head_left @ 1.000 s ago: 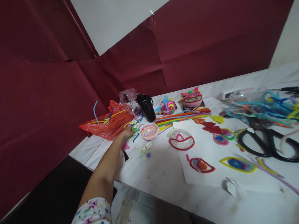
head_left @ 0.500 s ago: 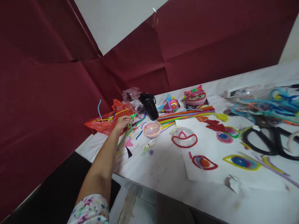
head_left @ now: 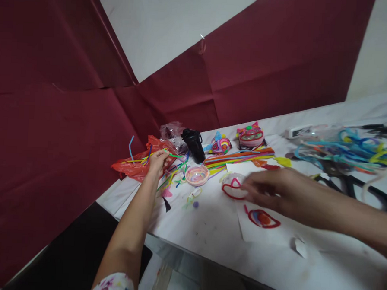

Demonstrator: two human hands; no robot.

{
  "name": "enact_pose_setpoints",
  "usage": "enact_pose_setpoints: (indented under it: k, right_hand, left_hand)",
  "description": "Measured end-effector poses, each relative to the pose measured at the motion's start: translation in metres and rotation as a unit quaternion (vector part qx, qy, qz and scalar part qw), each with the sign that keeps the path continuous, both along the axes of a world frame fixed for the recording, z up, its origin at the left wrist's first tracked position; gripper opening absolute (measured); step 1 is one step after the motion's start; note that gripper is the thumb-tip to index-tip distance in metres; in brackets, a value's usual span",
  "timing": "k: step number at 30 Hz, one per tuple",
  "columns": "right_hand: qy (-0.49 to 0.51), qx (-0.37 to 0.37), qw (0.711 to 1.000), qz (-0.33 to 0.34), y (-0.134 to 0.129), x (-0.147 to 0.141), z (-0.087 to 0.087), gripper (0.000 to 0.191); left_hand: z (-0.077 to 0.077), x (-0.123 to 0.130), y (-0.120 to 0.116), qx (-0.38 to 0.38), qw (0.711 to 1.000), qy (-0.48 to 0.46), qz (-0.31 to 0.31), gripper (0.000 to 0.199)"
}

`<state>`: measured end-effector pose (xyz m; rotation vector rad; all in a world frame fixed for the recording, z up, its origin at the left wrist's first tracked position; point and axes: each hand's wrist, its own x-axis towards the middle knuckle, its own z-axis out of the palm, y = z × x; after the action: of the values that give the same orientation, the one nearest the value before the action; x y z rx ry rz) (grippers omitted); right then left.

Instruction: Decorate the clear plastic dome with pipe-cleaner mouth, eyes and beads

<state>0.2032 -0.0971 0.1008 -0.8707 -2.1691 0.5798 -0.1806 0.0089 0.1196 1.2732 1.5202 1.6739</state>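
Note:
Over the red plastic bag's right edge, my left hand (head_left: pixel 159 160) pinches a green pipe cleaner (head_left: pixel 174 155) whose end sticks out to the right. More coloured pipe cleaners lie tangled just below it. My right hand (head_left: pixel 265 186), blurred, hangs over the white paper; its fingertips are beside a clear piece with a red outline (head_left: pixel 232 192), and no object shows in them. The red-rimmed eye piece (head_left: pixel 262 218) lies on the paper below. A painted bowl (head_left: pixel 197 175) sits between my hands.
A black bottle (head_left: pixel 193 146) stands behind the bowl, beside the red bag (head_left: pixel 130 170). Two decorated pieces (head_left: pixel 220 145) (head_left: pixel 250 136) sit at the back. Black scissors (head_left: pixel 350 183) and tangled pipe cleaners (head_left: pixel 345 148) lie at the right.
My right hand has come into view from the right, over the paper. My left hand now holds the green pipe cleaner above the pile, near the bag. The view has shifted slightly.

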Motion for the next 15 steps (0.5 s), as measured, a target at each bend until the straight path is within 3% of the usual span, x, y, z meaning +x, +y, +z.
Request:
enact_pose_setpoints:
  k: [1,3,5,7,10,15]
  right_hand:
    - [-0.016,-0.032,0.999,0.027,0.011,-0.022,0.009,0.017]
    - [0.051,-0.063,0.997,0.003,0.034,-0.066,0.021,0.006]
    - [0.158,-0.154,0.975,-0.004,0.052,-0.102,0.025,0.029]
    - [0.18,-0.203,0.963,0.011,0.062,-0.127,0.024,0.035]
    - [0.183,-0.269,0.944,0.052,0.066,-0.141,0.02,0.009]
    - [0.203,-0.286,0.934,0.068,0.057,-0.117,0.007,0.005]
  left_hand:
    - [0.002,0.004,-0.005,0.004,1.0,-0.006,-0.006,0.03]
    - [0.005,0.013,-0.018,0.009,1.0,-0.013,-0.022,0.031]
    - [0.008,0.025,-0.033,0.011,0.999,-0.014,-0.043,0.032]
    - [0.01,0.04,-0.046,0.006,0.998,-0.011,-0.067,0.035]
    - [0.01,0.065,-0.062,0.013,0.991,-0.019,-0.135,0.041]
    - [-0.003,0.1,-0.071,0.029,0.984,-0.064,-0.163,0.043]
